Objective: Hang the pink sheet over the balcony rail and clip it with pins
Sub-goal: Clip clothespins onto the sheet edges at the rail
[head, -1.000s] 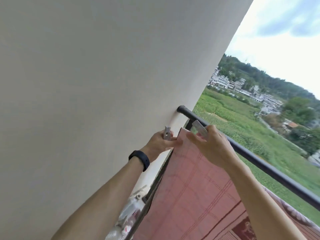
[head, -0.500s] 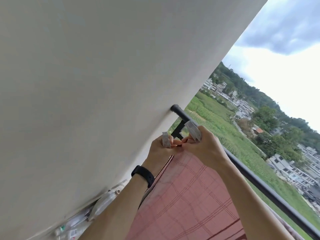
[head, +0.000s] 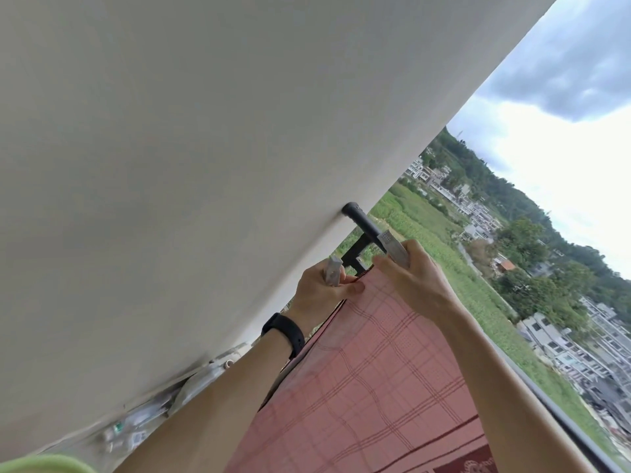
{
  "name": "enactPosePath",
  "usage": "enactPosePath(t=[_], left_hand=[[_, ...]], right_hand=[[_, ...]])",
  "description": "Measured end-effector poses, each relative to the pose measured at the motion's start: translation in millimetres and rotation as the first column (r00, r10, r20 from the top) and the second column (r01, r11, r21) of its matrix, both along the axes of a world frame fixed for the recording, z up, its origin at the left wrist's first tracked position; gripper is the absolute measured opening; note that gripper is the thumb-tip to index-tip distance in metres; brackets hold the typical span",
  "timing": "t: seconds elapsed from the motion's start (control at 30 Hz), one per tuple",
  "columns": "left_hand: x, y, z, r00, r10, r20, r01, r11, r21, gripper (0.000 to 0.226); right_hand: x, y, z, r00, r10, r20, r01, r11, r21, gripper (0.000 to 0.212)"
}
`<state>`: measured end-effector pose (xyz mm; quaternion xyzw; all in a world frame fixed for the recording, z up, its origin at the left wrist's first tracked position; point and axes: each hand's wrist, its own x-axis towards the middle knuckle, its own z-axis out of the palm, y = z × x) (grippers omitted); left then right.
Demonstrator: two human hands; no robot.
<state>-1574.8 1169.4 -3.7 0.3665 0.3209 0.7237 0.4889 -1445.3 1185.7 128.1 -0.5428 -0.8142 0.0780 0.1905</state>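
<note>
The pink checked sheet [head: 375, 380] drapes over the black balcony rail [head: 363, 222], its top corner close to where the rail meets the wall. My left hand [head: 321, 290] pinches that corner and also holds a grey pin [head: 333, 270]. My right hand [head: 415, 276] rests on the sheet's top edge over the rail and grips a second grey pin [head: 392, 246], which sticks up beside the rail. The rail under the sheet is hidden.
A large white wall [head: 205, 148] fills the left side. Loose bottles and plastic items [head: 143, 418] lie at its foot. Beyond the rail is open air, with green fields and houses [head: 478, 213] far below.
The camera has tilted and moved closer. Both hands have stayed at the sheet's corner near the wall, with the right hand's pin now raised beside the rail.
</note>
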Motion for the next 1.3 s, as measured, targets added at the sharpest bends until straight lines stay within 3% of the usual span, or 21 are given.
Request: enactPosePath(t=[0.17, 0.2, 0.3, 0.47, 0.63, 0.73, 0.83, 1.03, 1.3], left_hand=[[1.5, 0.2, -4.4, 0.995, -0.039, 0.089, 0.044, 0.998, -0.051, 0.042], [1.8, -0.5, -4.0, 0.994, -0.044, 0.099, 0.05, 0.997, -0.057, 0.041], [3.1, -1.8, -0.9, 0.994, -0.031, 0.101, 0.039, 0.997, -0.073, 0.038], [5.3, 0.9, 0.1, 0.996, -0.007, 0.085, 0.015, 0.996, -0.093, 0.042], [7.0, 3.4, -1.4, 0.998, -0.005, 0.068, 0.012, 0.994, -0.106, 0.042], [7.9, 6.8, -2.3, 0.999, 0.005, 0.036, -0.001, 0.994, -0.11, 0.043], [9.9, 10.4, -3.0, 1.0, 0.013, -0.012, -0.015, 0.994, -0.111, 0.041], [18.0, 21.9, -6.9, 0.999, 0.033, -0.034, -0.036, 0.994, -0.103, 0.037], [31.1, 37.0, -10.9, 0.997, 0.03, -0.07, -0.036, 0.996, -0.087, 0.046]], right_hand=[[-11.7, 6.9, 15.5, 0.992, 0.041, 0.12, -0.043, 0.999, 0.015, 0.014], [-13.5, 7.4, 21.4, 0.992, 0.046, 0.117, -0.047, 0.999, 0.004, 0.013], [-15.3, 8.8, 36.9, 0.999, 0.052, 0.01, -0.052, 0.998, -0.024, 0.037], [-16.5, 7.4, 46.9, 0.993, 0.1, -0.07, -0.103, 0.994, -0.034, 0.024], [-15.8, 14.9, 48.5, 0.994, 0.081, -0.072, -0.088, 0.99, -0.111, 0.027], [-19.0, 19.1, 47.1, 0.993, 0.108, -0.053, -0.112, 0.992, -0.063, 0.03], [-25.8, 24.1, 46.6, 0.989, 0.147, 0.009, -0.147, 0.988, -0.05, 0.05], [-40.3, 46.9, 42.1, 0.972, 0.182, 0.15, -0.186, 0.983, 0.01, 0.026], [-34.6, 69.2, 33.8, 0.863, 0.239, 0.446, -0.179, 0.969, -0.173, 0.027]])
